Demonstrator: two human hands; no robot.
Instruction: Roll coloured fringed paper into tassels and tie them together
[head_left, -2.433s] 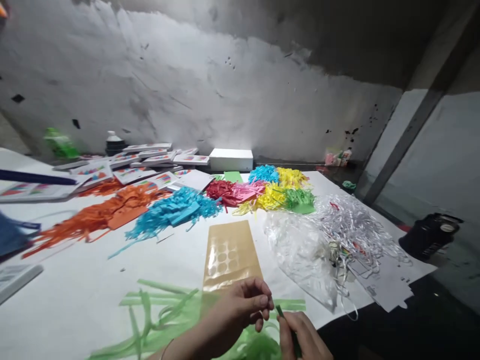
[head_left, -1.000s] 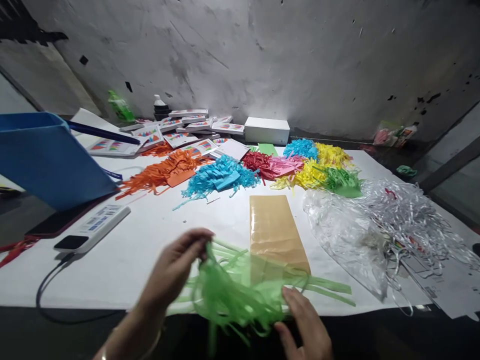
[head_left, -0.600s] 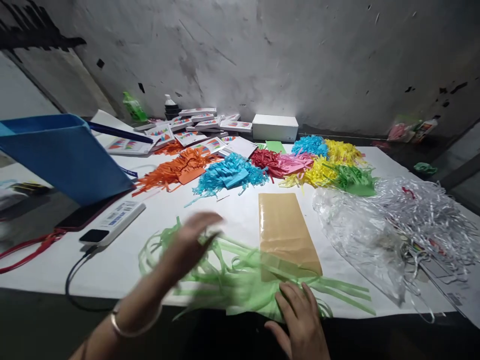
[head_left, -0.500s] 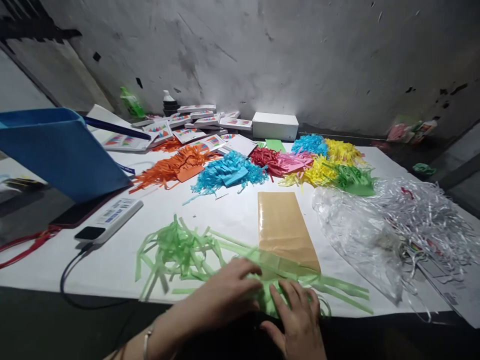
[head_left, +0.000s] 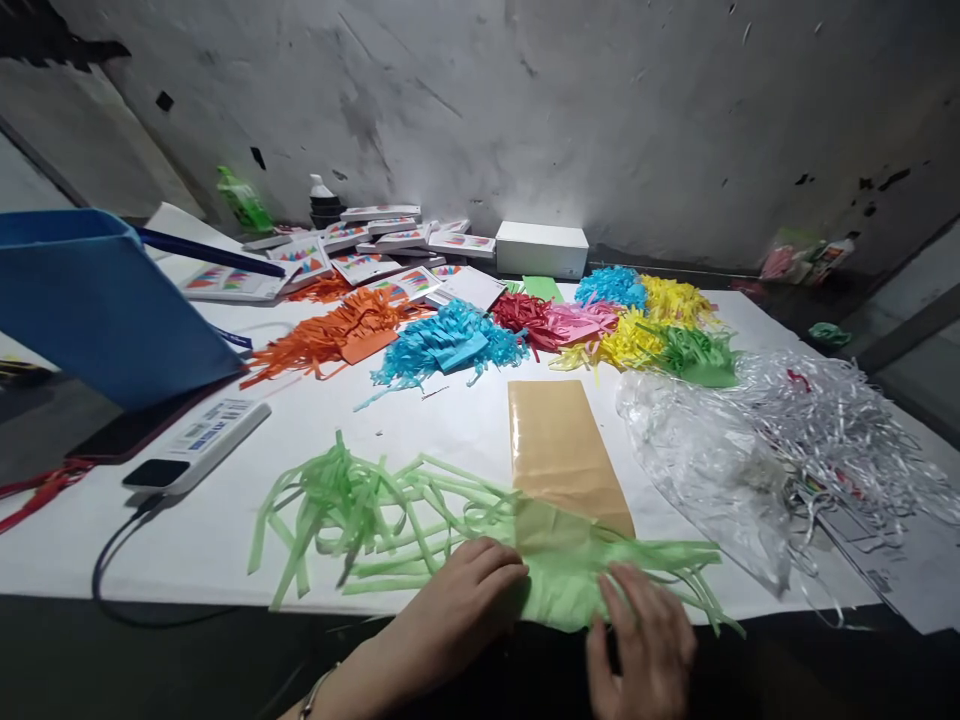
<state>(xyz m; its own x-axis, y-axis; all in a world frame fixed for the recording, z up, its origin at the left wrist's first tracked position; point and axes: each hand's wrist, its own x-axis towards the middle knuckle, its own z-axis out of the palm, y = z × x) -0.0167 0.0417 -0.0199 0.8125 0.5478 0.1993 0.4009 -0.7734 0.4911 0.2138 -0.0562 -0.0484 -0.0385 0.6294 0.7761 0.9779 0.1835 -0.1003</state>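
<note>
A sheet of light green tissue paper point(head_left: 562, 590) with fringed ends lies along the table's near edge, its solid middle overlapping the lower part of a brown paper strip point(head_left: 566, 435). My left hand point(head_left: 476, 595) is closed at the left side of that middle, fingers together and bent on the paper, thumb hidden. At the right side, my right hand point(head_left: 649, 630) is slightly blurred, its fingers apart and touching the sheet. To the left spread loose green fringe strands point(head_left: 341, 495), tangled in a heap.
Fringed bundles in orange point(head_left: 341, 335), blue point(head_left: 454, 345), red, pink, yellow and green cross the table. Clear plastic point(head_left: 705, 470) and silvery strands point(head_left: 832, 430) lie right. A white power bank point(head_left: 199, 445) and blue holder point(head_left: 112, 300) stand left. Flat boxes point(head_left: 405, 240) and a white box point(head_left: 541, 250) line the back.
My right hand has moved right, away from the left, with its fingers spreading. The green sheet's middle now lies flatter and more exposed. The view has shifted slightly.
</note>
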